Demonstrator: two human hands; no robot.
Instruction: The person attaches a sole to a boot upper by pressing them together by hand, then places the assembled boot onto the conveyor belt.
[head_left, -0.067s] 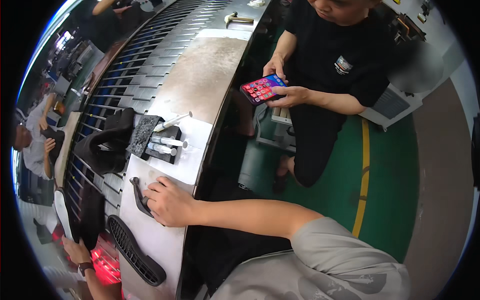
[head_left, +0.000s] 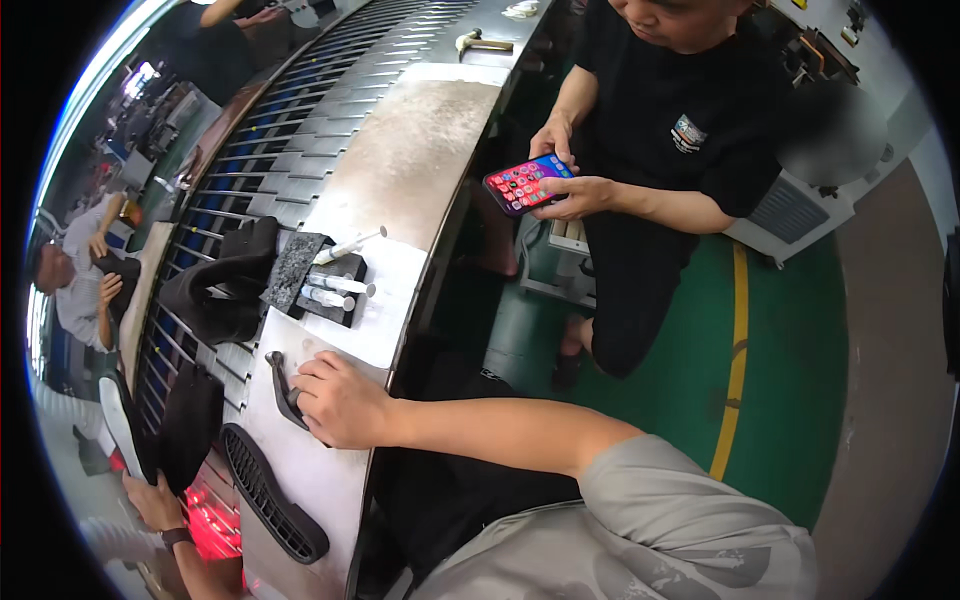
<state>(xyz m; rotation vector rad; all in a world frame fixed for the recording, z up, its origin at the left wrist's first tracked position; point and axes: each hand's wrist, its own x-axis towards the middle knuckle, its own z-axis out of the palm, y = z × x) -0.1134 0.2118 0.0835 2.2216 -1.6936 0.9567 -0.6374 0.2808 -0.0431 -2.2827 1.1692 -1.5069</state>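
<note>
At the lower left, my left hand grips a black boot by the end nearest me; a pale bottom shows along its left side. On the bench, my right hand is closed over a dark curved metal tool with a rounded knob at its far end. My fingers and palm hide the rest of that tool, so its exact kind is unclear. A black shoe sole with a ribbed grid lies between my hands, apart from both.
Beyond my right hand, several syringes rest on a dark foam block, beside another black boot. A hammer lies farther along the bench. Metal rollers run along its left. To the right, a seated person holds a phone.
The whole view has shifted slightly. Both hands keep their holds, and my right hand stays at the same place on the bench.
</note>
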